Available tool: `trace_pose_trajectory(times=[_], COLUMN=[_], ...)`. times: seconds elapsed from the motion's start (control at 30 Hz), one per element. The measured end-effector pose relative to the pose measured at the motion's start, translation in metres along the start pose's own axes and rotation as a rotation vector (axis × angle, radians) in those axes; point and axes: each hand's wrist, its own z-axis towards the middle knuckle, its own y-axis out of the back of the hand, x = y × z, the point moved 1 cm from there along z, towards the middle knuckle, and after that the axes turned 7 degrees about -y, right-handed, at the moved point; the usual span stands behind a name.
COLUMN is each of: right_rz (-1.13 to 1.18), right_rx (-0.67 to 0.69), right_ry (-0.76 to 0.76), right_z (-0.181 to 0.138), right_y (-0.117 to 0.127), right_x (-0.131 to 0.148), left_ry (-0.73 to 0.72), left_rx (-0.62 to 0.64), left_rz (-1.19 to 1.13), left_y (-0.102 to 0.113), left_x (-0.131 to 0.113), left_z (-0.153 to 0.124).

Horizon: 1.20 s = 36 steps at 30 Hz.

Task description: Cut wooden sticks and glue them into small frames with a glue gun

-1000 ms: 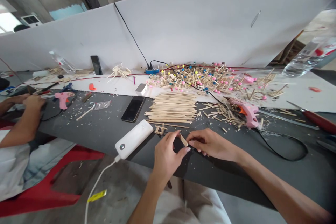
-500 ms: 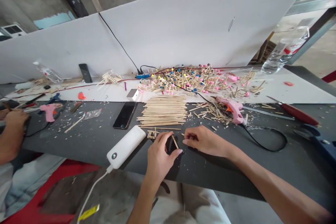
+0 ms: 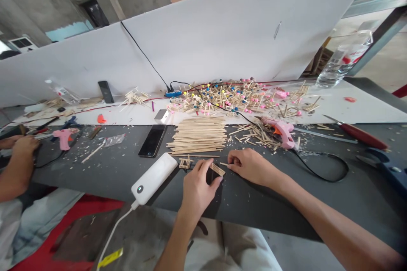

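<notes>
My left hand (image 3: 199,184) is curled, holding a small panel of short wooden sticks (image 3: 218,170) between the thumb and the fingers. Just to its right, my right hand (image 3: 251,166) is closed in a pinch on a short wooden stick (image 3: 224,164), whose end points toward the panel. A small frame of glued sticks (image 3: 184,162) rests on the dark table by my left fingers. Beyond both hands lies a row of long thin sticks (image 3: 199,135), side by side.
A white power bank (image 3: 154,178) and a phone (image 3: 151,140) lie left. On the right are a pink glue gun (image 3: 284,132), a red-handled knife (image 3: 361,136) and blue-handled cutters (image 3: 386,169). Ball-tipped sticks (image 3: 229,97) are heaped behind. A co-worker's hand (image 3: 25,144) is far left.
The panel in my left hand has tilted, so its several sticks now show. My right hand has shifted slightly, and the short stick in its pinch has come into view.
</notes>
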Motion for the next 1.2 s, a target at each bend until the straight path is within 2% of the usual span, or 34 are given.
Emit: trace_pose_trajectory(times=[0.2,0.33,0.47,0.63,1.2], right_rz=[-0.086,-0.072,-0.038,0.003,0.174], right_rx=[-0.115,-0.18,-0.124,-0.003,-0.004], right_ry=[-0.057,0.037,0.094,0.137,0.038], right_z=[0.0,-0.003,-0.006,-0.011,-0.004], right_y=[0.007,0.006,0.002,0.001,-0.011], right_x=[-0.001,0.004,0.008,0.015,0.014], left_ry=[-0.023,-0.016,-0.055,-0.096,0.059], left_rx=[-0.025,0.015,0.117,0.177,0.144], left_rz=[-0.047,-0.052,-0.004,0.034,-0.153], left_y=[-0.004,0.002,0.008,0.007,0.002], left_x=[-0.001,0.004,0.006,0.004,0.002], left_z=[-0.013,-0.012,-0.002,0.009,0.015])
